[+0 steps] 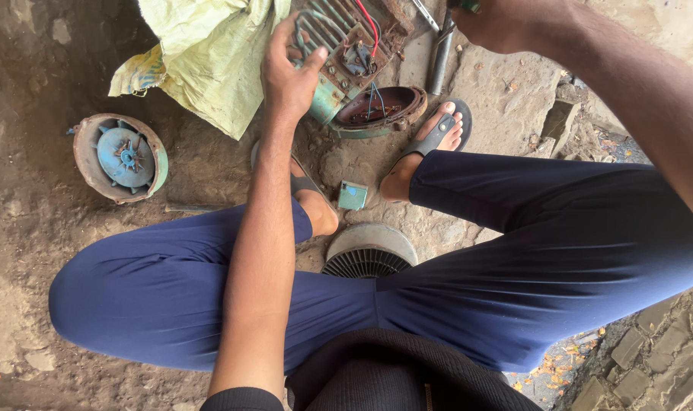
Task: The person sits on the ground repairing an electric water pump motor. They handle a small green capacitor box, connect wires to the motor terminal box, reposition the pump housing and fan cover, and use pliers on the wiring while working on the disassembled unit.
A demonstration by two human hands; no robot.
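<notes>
The left hand (289, 68) grips the finned side of an old green motor (345, 46), fingers curled over the top edge and thumb pressed on the fins. The motor lies on the dirt ground (27, 228), just past the person's feet, with its end open and red and blue wires (371, 30) showing inside. The right hand (506, 23) is up near the top edge, closed around something dark green; most of that thing is cut off, so what it is cannot be told. A metal rod tool (441, 53) lies beside the motor.

It looks like the motor is being taken apart and held steady. The next move would need the left hand to keep the motor from rolling while the other hand works on the open end.

A round end cap (381, 110) rests against the motor. A fan cover with a blue fan (122, 157) sits well apart. A small teal box (352, 195) lies between the feet, and a yellow sack (209, 53) touches the motor.
</notes>
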